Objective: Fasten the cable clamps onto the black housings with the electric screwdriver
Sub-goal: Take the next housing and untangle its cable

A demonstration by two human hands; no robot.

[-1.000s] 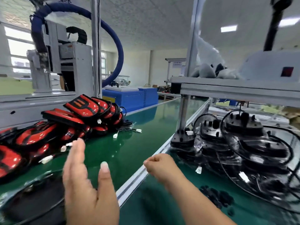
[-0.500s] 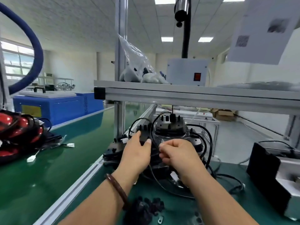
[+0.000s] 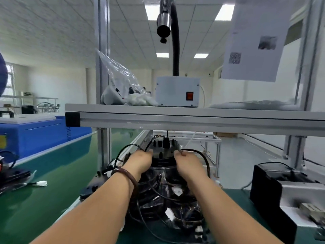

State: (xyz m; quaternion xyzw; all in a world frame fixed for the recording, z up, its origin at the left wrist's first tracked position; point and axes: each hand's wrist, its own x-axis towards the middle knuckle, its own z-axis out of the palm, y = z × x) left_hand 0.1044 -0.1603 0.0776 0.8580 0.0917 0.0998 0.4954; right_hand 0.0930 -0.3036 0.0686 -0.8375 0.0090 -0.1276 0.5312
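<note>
a: where now, the top black housing (image 3: 163, 156)?
b: up on a stack of bagged housings (image 3: 167, 199), at the far side of the green bench (image 3: 233, 194), just under the aluminium shelf rail (image 3: 193, 120). gripped from both sides.
a: and the fingers?
b: grips the left rim with the left hand (image 3: 140, 162) and the right rim with the right hand (image 3: 189, 166). curled over the edge, close together rather than spread. cannot tell whether also pinching the black cable (image 3: 202, 156) on the right.
a: how to handle it?
b: probably rigid moulded plastic, light enough for two hands, judging by shape alone. looks slippery lower down, with clear film round the stacked ones. likely to snag, too, with looped cables and white connectors (image 3: 176, 191) trailing all round. best taken at the rim on opposite sides, as here, clear of the small upright posts on top, and never lifted by the wires.
a: anything readable?
b: nothing. blurred print and a square code patch on the hanging paper sheet (image 3: 255, 37), too smeared to read. a red switch on the grey control box (image 3: 177, 90), no legible marking. a yellow label on the blue cabinet (image 3: 35, 136), illegible as well. no brand to be made out anywhere.
</note>
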